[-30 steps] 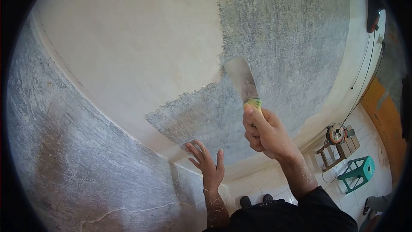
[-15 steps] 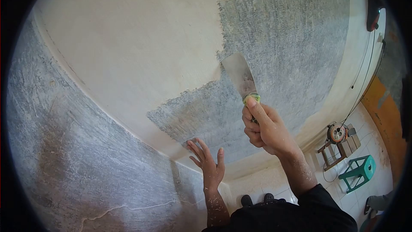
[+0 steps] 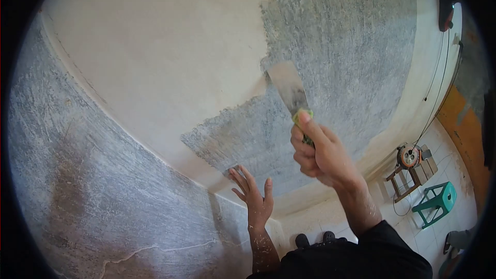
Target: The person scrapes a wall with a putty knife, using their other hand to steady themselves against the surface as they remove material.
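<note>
My right hand (image 3: 326,152) grips the handle of a putty knife (image 3: 288,87), its thumb lying along the handle top near some green wrapping. The wide metal blade points up and slightly left. Its tip lies over the border between the bare grey patch (image 3: 341,46) and the cream-coloured coating (image 3: 170,51) on the wall. Lower and to the left, my left hand (image 3: 257,199) has its fingers spread, with fingertips at the lower edge of the grey patch. White flecks dot both forearms.
A rough grey wall (image 3: 103,175) meets the cream wall at a corner on the left. At right, a cable reel (image 3: 409,156) rests on a wooden stool (image 3: 405,183) beside a green plastic stool (image 3: 438,201). Cords hang down the wall. Another person's foot (image 3: 448,243) shows at lower right.
The view has shifted slightly, so the stools and floor sit a little further right. The putty knife stays at the patch border with its blade slightly turned, and both hands keep their poses.
</note>
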`<action>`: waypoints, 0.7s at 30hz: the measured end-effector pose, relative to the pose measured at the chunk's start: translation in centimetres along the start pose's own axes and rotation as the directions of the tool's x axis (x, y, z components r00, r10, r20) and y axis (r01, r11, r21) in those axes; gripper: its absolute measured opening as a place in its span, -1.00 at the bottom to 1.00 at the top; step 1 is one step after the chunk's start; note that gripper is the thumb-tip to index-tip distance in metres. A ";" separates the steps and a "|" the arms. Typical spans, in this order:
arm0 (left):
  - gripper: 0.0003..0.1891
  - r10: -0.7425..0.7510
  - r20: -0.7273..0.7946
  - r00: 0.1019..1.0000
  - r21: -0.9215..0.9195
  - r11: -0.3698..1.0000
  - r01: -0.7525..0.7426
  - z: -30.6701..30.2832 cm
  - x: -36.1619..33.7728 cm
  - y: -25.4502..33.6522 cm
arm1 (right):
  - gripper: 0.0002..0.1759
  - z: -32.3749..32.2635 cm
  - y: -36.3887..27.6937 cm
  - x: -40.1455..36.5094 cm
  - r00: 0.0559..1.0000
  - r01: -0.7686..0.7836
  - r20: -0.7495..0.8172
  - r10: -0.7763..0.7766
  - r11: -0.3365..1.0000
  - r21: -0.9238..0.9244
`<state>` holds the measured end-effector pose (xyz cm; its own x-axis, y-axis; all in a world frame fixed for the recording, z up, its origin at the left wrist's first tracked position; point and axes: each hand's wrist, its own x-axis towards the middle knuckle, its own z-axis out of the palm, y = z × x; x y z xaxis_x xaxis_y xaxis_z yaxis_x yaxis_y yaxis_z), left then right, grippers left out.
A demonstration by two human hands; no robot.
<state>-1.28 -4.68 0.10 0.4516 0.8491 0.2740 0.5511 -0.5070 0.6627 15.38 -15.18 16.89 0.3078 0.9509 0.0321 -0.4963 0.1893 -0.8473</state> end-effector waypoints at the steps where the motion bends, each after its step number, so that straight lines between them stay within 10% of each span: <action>1: -0.01 0.007 -0.014 1.000 -0.007 1.000 -0.007 0.3 0.3 -0.1 | -0.51 0.2 -0.5 0.6 0.999 0.032 0.038 -0.032 0.999 -0.005; 21: 0.03 0.038 -0.099 0.994 -0.006 0.999 -0.038 1.7 0.3 -0.6 | -0.48 2.9 -3.1 1.5 0.982 0.188 0.047 -0.183 0.974 -0.130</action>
<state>-0.30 -4.40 -1.43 0.4001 0.8399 0.3667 0.5290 -0.5384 0.6559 15.05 -13.64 21.08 0.3548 0.9107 0.2116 -0.3202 0.3310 -0.8876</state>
